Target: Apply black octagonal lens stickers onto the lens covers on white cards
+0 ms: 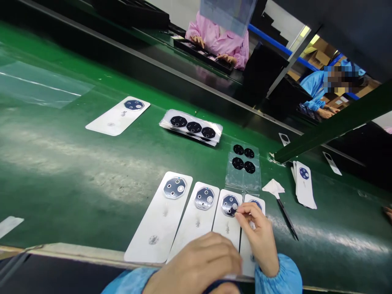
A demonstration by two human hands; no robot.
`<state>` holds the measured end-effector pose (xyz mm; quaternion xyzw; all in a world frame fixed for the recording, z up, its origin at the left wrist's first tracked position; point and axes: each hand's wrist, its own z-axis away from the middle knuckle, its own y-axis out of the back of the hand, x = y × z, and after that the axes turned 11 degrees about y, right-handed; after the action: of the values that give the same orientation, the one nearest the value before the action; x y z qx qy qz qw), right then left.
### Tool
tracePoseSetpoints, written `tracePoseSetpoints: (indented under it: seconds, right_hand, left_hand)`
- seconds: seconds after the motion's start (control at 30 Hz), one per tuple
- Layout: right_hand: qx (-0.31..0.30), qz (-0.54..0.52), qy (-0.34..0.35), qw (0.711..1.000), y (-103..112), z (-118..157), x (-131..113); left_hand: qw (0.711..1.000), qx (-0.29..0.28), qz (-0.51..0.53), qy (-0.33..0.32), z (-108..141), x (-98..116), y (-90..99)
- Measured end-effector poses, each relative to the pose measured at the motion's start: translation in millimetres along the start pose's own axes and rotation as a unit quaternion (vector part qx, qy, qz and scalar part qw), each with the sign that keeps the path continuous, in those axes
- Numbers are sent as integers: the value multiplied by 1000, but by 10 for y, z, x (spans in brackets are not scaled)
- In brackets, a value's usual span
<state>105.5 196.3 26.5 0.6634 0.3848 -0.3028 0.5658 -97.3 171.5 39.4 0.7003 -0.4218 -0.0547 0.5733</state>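
Several white phone back covers lie in a row at the table's front, each with a dark octagonal camera plate; the leftmost cover (159, 228) is in full view. My right hand (259, 232) pinches thumb and fingertips together at the right edge of the camera plate (229, 205) on the third cover (219, 224). Anything between those fingertips is too small to make out. My left hand (199, 261), slightly blurred, curls its fingers over the lower ends of the second and third covers, hiding what is under them. Partly behind my right hand lies the fourth cover (247, 249).
Behind stand a stack of film sheets (190, 127) with black discs and a clear sheet (243, 179) of similar discs. Right are a black pen-like tool (288, 219), white scrap (273, 187) and stacked covers (304, 192). A green post (324, 126) slants nearby. Co-workers sit beyond.
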Motion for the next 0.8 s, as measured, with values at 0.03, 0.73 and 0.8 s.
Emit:
tracePoseSetpoints:
  seconds: [0.03, 0.73, 0.8]
  right_hand:
    - [-1, 24, 25, 999, -14, -11, -13]
    - [50, 62, 7, 997, -108, -158, -29]
    - [23, 97, 34, 994, -135, -113, -79]
  left_hand:
    - [1000, 10, 4, -5, -54, -16, -71]
    - [997, 68, -16, -7, -161, -72, -372]
    - [998, 65, -18, -9, -168, -75, -367]
